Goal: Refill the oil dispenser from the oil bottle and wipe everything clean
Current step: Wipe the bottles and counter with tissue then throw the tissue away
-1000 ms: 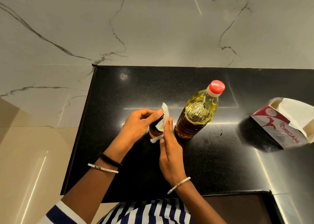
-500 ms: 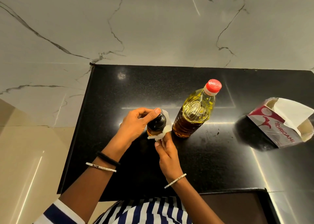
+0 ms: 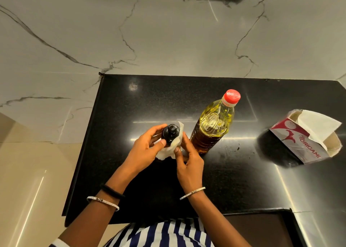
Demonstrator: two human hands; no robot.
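Note:
The oil dispenser (image 3: 170, 133), a small bottle with a black pump cap, stands on the black counter (image 3: 234, 186). My left hand (image 3: 145, 149) grips it from the left, thumb at its front. A white tissue (image 3: 169, 149) is wrapped round the dispenser's right and front side. My right hand (image 3: 189, 164) holds that tissue against the dispenser with curled fingers. The oil bottle (image 3: 213, 124), clear plastic with yellow oil and a red cap, stands upright just right of the dispenser, close to my right hand.
An open red and white tissue box (image 3: 307, 140) lies on its side at the counter's right. A marble wall rises behind the counter. The counter's left edge drops off beside my left arm, and its front edge runs close to my body.
The tissue went from above the dispenser down round its side and front. My right hand shifted to the dispenser's right, and the black pump cap came into view.

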